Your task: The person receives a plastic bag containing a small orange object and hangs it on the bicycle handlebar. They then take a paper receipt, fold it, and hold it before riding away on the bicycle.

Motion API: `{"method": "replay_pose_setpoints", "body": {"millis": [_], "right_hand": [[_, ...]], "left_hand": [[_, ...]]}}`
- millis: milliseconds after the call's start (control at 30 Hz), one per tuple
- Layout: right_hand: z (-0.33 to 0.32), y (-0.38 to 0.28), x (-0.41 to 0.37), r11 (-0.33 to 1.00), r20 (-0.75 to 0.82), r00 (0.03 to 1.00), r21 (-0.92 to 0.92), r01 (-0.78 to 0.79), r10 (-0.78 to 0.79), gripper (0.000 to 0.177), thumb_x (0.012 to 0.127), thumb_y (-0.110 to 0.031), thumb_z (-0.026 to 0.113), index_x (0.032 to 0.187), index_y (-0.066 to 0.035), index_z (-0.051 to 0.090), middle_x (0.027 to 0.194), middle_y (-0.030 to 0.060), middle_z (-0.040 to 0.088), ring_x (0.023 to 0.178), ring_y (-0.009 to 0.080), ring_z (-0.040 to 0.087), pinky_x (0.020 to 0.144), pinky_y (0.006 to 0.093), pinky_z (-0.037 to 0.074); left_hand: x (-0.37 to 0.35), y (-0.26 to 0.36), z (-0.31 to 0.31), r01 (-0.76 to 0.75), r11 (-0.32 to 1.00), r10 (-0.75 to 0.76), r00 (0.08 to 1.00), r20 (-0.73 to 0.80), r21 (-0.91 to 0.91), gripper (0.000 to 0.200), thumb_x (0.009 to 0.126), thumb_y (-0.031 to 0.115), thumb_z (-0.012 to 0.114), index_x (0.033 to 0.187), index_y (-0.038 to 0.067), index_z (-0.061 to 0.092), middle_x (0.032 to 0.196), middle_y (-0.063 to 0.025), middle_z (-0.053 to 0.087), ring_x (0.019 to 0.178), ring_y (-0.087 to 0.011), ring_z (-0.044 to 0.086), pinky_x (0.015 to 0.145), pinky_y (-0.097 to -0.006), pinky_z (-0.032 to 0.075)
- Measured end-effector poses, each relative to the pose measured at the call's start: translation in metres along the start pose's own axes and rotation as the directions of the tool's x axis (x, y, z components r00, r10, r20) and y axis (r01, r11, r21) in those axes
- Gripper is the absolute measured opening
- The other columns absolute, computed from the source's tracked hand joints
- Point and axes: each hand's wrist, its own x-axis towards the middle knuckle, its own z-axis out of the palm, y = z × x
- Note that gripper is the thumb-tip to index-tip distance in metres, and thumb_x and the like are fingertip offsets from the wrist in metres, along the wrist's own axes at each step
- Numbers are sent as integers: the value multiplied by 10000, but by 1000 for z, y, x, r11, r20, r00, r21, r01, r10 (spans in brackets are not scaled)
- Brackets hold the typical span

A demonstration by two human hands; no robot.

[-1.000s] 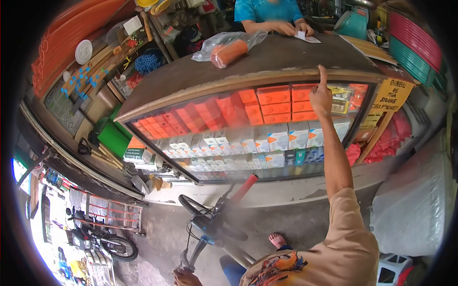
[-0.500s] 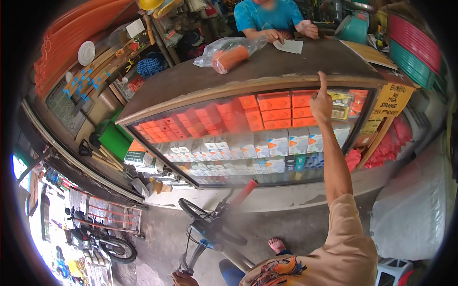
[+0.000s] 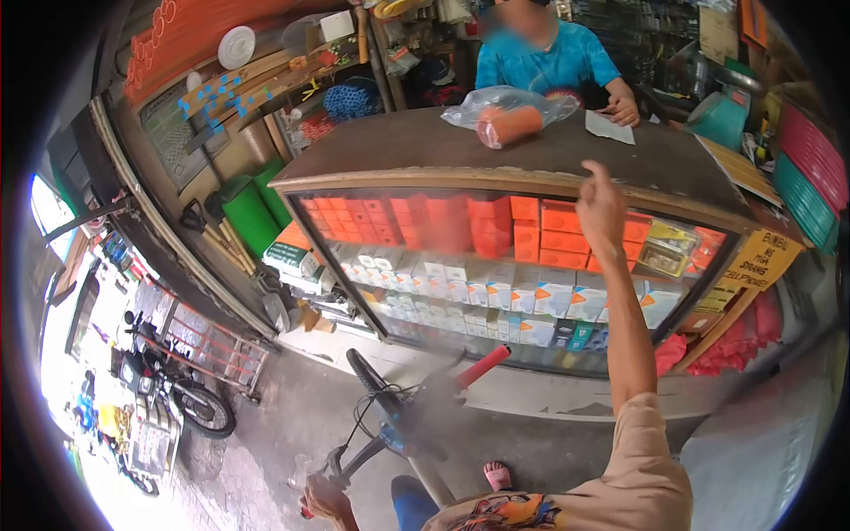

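Observation:
My right hand (image 3: pixel 600 208) is raised over the front edge of the wooden counter (image 3: pixel 398 146). Its index finger points forward, the other fingers curl in, and nothing is held. Down at the lower left, my left hand (image 3: pixel 328 503) wraps round a handlebar grip of the bicycle (image 3: pixel 390 434), mostly covering it. The bicycle's other handlebar end has a red grip (image 3: pixel 485 365) and sticks out free. On the counter lie an orange roll (image 3: pixel 509 126) in a clear plastic bag (image 3: pixel 460 111) and a white slip of paper (image 3: pixel 609 128).
Behind the counter a person in a blue shirt (image 3: pixel 558 62) has a hand by the slip. The glass-fronted case below holds orange boxes (image 3: pixel 567 232) and white boxes (image 3: pixel 531 298). A motorcycle (image 3: pixel 181 389) stands outside at left; stacked basins (image 3: pixel 810 150) are at right.
The view has shifted, so the counter sits lower and further right. My right index finger is more bent. The person opposite now has one hand by the paper; the other has dropped from sight.

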Motion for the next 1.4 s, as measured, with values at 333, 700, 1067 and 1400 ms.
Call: {"method": "replay_pose_setpoints", "body": {"millis": [333,700,1067,1400], "right_hand": [[149,-46,83,967,115,974,188,171,-195,253,875,-129,607,1114,-44,616,1042,178,633,1023,355,590,924,438,441],[289,109,161,671,-16,886,647,363,-464,231,931,-107,581,1124,6,639,901,119,650,758,207,629,634,326,497],[138,6,68,955,222,959,197,-222,178,309,888,-188,604,1117,19,623,1016,180,636,853,308,621,710,383,512],[81,-69,-167,544,600,789,621,-564,133,258,888,-50,544,1131,35,556,998,77,584,805,152,559,708,296,464]], "left_hand": [[-5,-9,10,-87,996,83,990,-111,-30,164,852,212,545,781,98,639,695,-104,642,702,-304,607,748,-430,406],[0,-27,25,-140,979,120,983,-139,-147,100,799,215,626,785,117,613,649,-50,639,662,-220,630,728,-375,428],[7,-14,-21,-151,981,145,988,-61,-118,134,783,207,664,678,139,618,658,-43,575,728,-245,618,713,-402,435],[1,-35,-5,-114,980,98,990,-99,-166,113,831,212,640,813,103,613,690,-70,624,701,-266,627,671,-413,440]]}}
